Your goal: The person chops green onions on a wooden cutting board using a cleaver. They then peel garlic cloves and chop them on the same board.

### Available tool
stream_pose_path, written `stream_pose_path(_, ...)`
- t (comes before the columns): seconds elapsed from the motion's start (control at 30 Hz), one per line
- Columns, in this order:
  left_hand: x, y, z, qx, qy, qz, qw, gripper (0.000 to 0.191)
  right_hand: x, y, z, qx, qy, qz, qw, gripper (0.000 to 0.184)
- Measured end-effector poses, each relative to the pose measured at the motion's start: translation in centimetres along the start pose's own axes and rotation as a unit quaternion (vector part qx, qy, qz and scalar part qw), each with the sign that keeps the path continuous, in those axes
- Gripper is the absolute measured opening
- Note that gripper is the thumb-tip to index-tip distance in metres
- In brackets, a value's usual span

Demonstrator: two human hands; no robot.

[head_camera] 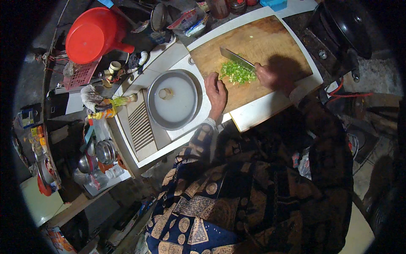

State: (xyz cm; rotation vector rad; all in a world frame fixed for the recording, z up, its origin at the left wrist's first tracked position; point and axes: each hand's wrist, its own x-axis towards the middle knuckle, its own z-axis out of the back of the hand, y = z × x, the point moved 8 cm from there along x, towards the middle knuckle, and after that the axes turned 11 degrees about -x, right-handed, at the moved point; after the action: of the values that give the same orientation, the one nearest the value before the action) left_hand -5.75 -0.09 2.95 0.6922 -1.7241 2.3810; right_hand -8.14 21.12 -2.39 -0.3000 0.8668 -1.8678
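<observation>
My right hand (267, 75) is closed around the handle of a kitchen cleaver (236, 58), whose blade lies over the far side of a pile of chopped green onion (239, 74). The pile sits on a worn wooden cutting board (269, 38). Holding nothing, my left hand (216, 92) rests at the board's left edge, with its fingers slightly bent and close to the green pieces. A round metal basin (187, 122) of cloudy water stands in the sink area to the left, with a small pale object (165, 93) in it.
A ribbed washboard slope (141, 127) adjoins the basin. Green onion stalks with roots (123, 100) lie on the sink's left rim. A red plastic ladle (85, 39) is at the upper left, jars (219, 8) stand beyond the board, and a black wok (342, 28) is at the upper right.
</observation>
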Motion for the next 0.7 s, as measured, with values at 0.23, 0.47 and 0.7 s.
stream_pose_path(0.23,-0.5,0.0,1.1,-0.006,-0.020,0.012,1.000,0.025,0.3,-4.7,3.4,0.424,0.024,-0.210,0.881,0.012)
stream_pose_path(0.47,-0.6,0.6,0.6,-0.011,-0.012,0.022,1.000,0.026,-0.1,-4.0,4.2,0.450,-0.079,-0.328,0.827,0.015)
stream_pose_path(0.7,-0.5,1.1,0.5,-0.045,-0.007,0.029,0.999,0.028,0.9,-2.1,4.7,0.444,-0.023,-0.397,0.803,0.013)
